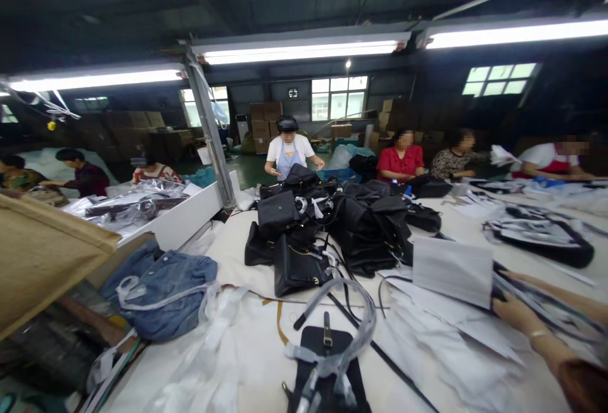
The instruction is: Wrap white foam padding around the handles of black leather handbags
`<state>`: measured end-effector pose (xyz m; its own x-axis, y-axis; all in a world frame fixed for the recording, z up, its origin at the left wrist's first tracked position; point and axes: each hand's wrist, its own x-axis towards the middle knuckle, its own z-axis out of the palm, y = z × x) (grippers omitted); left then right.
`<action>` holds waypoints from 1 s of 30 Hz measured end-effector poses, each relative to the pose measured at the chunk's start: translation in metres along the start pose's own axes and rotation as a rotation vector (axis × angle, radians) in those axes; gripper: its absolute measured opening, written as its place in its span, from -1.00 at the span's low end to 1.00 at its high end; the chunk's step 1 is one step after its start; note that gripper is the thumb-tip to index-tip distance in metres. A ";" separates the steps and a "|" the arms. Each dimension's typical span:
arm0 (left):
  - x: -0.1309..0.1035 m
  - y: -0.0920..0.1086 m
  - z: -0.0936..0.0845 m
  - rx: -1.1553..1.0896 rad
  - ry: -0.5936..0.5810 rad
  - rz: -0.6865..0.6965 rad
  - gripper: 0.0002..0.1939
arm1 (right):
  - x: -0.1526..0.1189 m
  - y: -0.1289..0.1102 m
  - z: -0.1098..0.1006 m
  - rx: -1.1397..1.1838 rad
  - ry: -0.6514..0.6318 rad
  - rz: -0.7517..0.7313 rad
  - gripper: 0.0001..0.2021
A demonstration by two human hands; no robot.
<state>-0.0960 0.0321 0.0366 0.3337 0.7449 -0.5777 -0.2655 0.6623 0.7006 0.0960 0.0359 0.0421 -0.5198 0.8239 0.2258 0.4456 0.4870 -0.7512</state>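
Head view: neither of your hands shows, so whether they are free or gripping cannot be told. Nearest you, bottom centre of the frame, a black bag (339, 340) lies on the table (270, 387), clear plastic (369, 311) looped across it. Judged light and pliable, the plastic slick; hold best taken at the bag's sides. Lower right: what look like a co-worker's hands (509, 309) at a white sheet (453, 270), grip blurred.

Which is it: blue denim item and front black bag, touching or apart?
Apart: the head view shows white strips and tabletop between the blue denim item and front black bag.
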 end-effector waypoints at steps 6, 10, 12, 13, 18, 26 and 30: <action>-0.044 -0.062 0.010 0.000 -0.142 -0.177 -0.69 | -0.047 0.018 0.026 -0.119 -0.244 -0.082 -0.67; -0.048 -0.062 0.014 0.075 -0.125 -0.168 -0.60 | -0.072 0.014 0.015 -0.227 -0.148 -0.042 -0.57; -0.047 -0.060 0.012 0.151 -0.054 -0.119 -0.58 | -0.090 0.014 0.000 -0.248 -0.049 0.059 -0.52; -0.047 -0.059 0.011 0.210 -0.015 -0.092 -0.58 | -0.102 0.016 -0.009 -0.262 0.008 0.124 -0.54; -0.036 -0.072 -0.002 0.623 0.117 0.084 -0.61 | -0.159 0.068 -0.056 -0.508 0.170 0.602 -0.72; -0.028 -0.085 0.002 1.388 0.333 0.179 -0.74 | -0.166 0.150 -0.089 -0.771 0.059 0.889 -0.72; -0.038 -0.071 0.030 1.604 0.435 0.357 -0.78 | -0.165 0.165 -0.089 -0.755 0.006 0.901 -0.64</action>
<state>-0.0632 -0.0459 0.0214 0.1373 0.9736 -0.1822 0.9372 -0.0682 0.3420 0.3200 0.0055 -0.0641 0.2060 0.9589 -0.1952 0.9707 -0.2255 -0.0835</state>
